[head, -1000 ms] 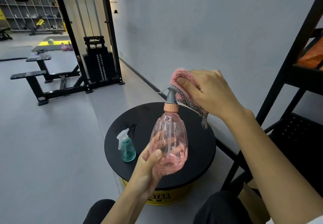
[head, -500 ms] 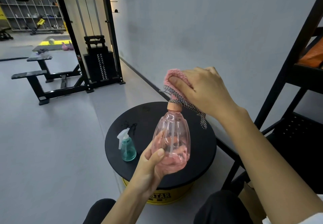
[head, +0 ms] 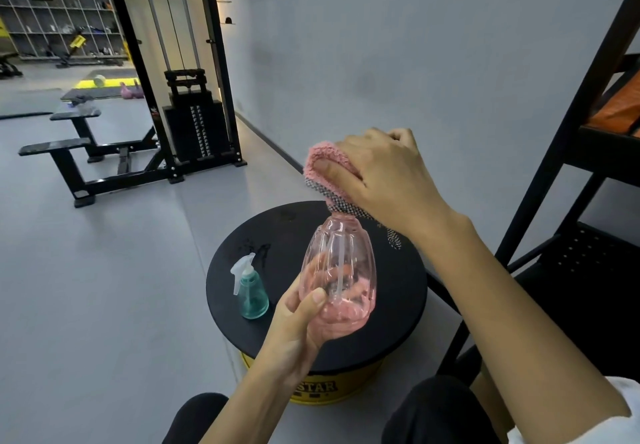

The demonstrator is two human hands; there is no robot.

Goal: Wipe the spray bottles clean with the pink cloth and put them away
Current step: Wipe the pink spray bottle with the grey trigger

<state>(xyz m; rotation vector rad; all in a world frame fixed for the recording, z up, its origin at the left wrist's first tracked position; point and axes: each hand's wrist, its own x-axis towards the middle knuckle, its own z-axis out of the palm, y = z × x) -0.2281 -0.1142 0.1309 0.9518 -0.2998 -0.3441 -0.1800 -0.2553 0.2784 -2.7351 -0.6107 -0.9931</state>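
currently: pink spray bottle, held above the desk, our left hand wrapped round its base; our right hand clamps pink cloth over its head. risk, we judge: a hard twist slips it onto the teal bottle.

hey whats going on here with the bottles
A person is wiping spray bottles. The left hand grips the pink spray bottle round its lower body. The right hand presses the pink cloth over the bottle's top, so the spray head is hidden under it. A small teal spray bottle stands upright, untouched, on the round black stand beside it. Nothing has been put away yet.
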